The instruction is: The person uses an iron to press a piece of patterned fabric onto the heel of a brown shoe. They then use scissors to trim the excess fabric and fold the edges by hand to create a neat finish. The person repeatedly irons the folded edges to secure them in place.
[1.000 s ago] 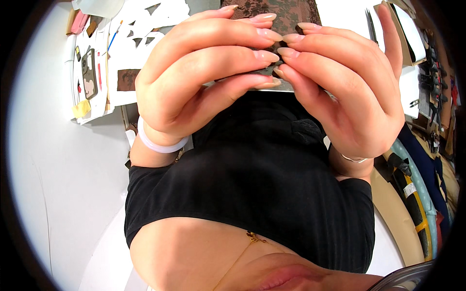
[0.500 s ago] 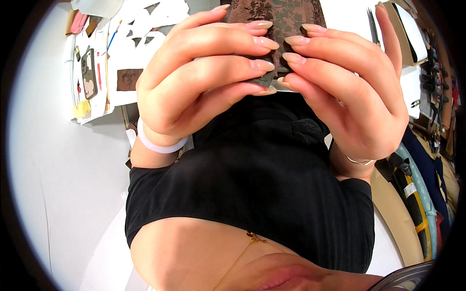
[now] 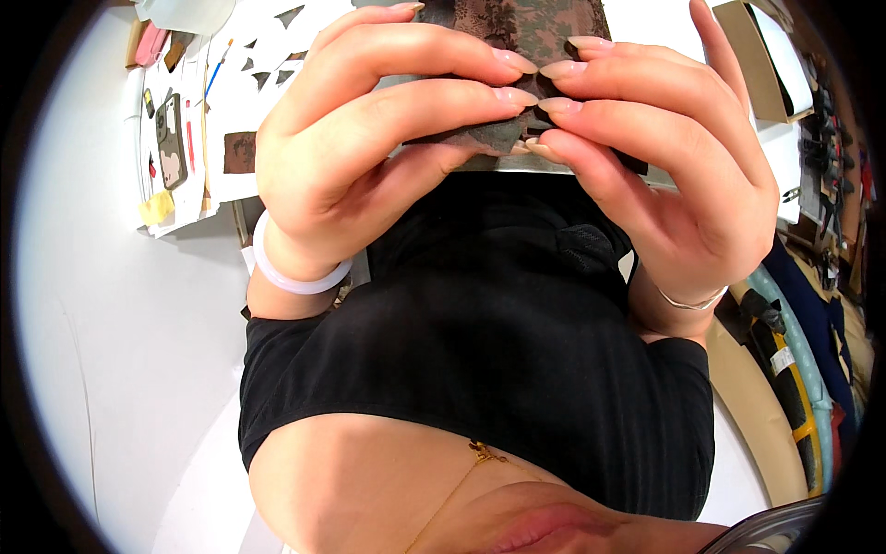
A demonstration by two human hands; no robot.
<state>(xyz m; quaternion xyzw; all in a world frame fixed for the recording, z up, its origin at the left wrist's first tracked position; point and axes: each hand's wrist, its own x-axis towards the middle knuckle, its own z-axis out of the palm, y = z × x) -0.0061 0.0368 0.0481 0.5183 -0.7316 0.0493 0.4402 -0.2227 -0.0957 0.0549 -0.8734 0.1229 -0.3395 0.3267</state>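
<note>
Close together at the top middle, my left hand [image 3: 360,138] and my right hand [image 3: 678,138] are both closed on a dark grey-brown piece of fabric [image 3: 480,137]. The left fingers lie across its upper side, and the left thumb is beneath it. Thumb and fingertips of the right hand pinch it beside the left fingertips, with the right little finger raised. Beyond the fingertips lies a brown and dark patterned fabric [image 3: 535,26]. My fingers hide most of the held piece, so its full shape cannot be made out.
On the left of the table lie a phone [image 3: 171,143], a blue pencil [image 3: 218,70], a small brown patterned swatch [image 3: 240,153] and several dark scraps on white paper [image 3: 318,32]. A cardboard box [image 3: 752,65] stands at right, fabric rolls [image 3: 798,360] below it.
Both hands have shifted slightly, and the left fingertips have moved right, nearer the right ones. More of the dark fabric shows below the left fingers, and a dark edge now shows under the right hand.
</note>
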